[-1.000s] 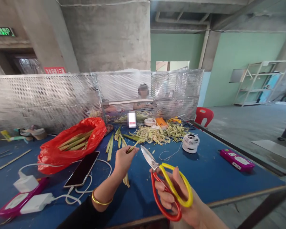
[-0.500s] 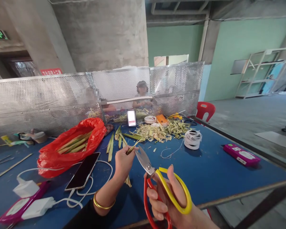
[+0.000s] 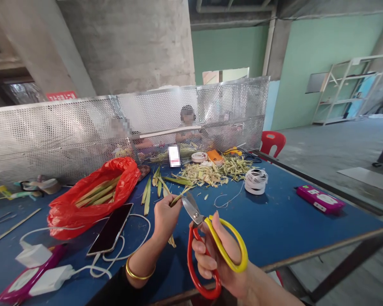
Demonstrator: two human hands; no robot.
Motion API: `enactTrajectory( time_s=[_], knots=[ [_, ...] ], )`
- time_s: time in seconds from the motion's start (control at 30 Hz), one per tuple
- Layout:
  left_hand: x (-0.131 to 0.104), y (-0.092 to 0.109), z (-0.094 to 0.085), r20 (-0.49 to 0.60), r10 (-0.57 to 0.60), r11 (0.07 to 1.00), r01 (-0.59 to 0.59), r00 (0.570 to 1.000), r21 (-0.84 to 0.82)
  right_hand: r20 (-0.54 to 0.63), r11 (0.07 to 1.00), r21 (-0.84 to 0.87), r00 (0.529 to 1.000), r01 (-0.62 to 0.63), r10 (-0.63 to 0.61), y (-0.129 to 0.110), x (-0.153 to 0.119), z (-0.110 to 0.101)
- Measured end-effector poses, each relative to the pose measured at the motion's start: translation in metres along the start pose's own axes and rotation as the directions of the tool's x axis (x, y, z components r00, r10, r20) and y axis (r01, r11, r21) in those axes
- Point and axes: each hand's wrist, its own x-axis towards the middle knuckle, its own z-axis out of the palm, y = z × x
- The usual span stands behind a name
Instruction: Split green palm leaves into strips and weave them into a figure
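Observation:
My left hand (image 3: 166,219) is closed on a strip of dried husk or leaf (image 3: 182,194), its tip poking out above the fingers and its pale end hanging below the wrist. In my right hand (image 3: 218,259) is a pair of scissors (image 3: 194,210) with one red and one yellow handle. The scissor blades point up and left, lying right beside the leaf tip and my left fingers; whether they touch the leaf I cannot tell. Beyond the hands, several longer green leaves (image 3: 147,194) lie on the blue table (image 3: 274,238), next to a heap of cut scraps (image 3: 204,174).
At left lie a red plastic bag (image 3: 62,208) of leaves, a phone (image 3: 111,229) on its cable and a purple power strip (image 3: 30,276). At right are a roll of white cord (image 3: 255,182) and another purple power strip (image 3: 319,199). Behind a perforated metal screen (image 3: 67,131) people sit.
The scissors and my right hand have shifted slightly left and up, bringing the handles closer together. My left hand keeps its hold on the leaf. The whole view has shifted a little.

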Motion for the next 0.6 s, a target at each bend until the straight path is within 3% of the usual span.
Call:
enactTrajectory(
  time_s=[0.2, 0.43, 0.53, 0.6],
  knots=[
    [0.002, -0.003, 0.001, 0.004, -0.007, 1.0, 0.007, 1.0, 0.017, -0.03, 0.999, -0.01, 0.999, -0.041, 0.041, -0.001, 0.003, -0.002],
    [0.004, -0.009, 0.003, 0.023, -0.009, 1.0, 0.009, 1.0, 0.0, -0.162, 0.997, -0.074, 0.987, -0.037, 0.024, -0.005, 0.001, -0.003],
    [0.008, -0.007, 0.002, 0.049, -0.024, 1.0, 0.024, 0.999, -0.006, -0.253, 0.98, -0.195, 0.967, -0.034, -0.016, -0.011, -0.002, -0.01],
    [0.015, -0.003, 0.002, 0.072, -0.038, 0.999, 0.039, 0.997, -0.008, -0.297, 0.917, -0.395, 0.953, -0.059, -0.066, -0.022, -0.007, -0.017]
  ],
)
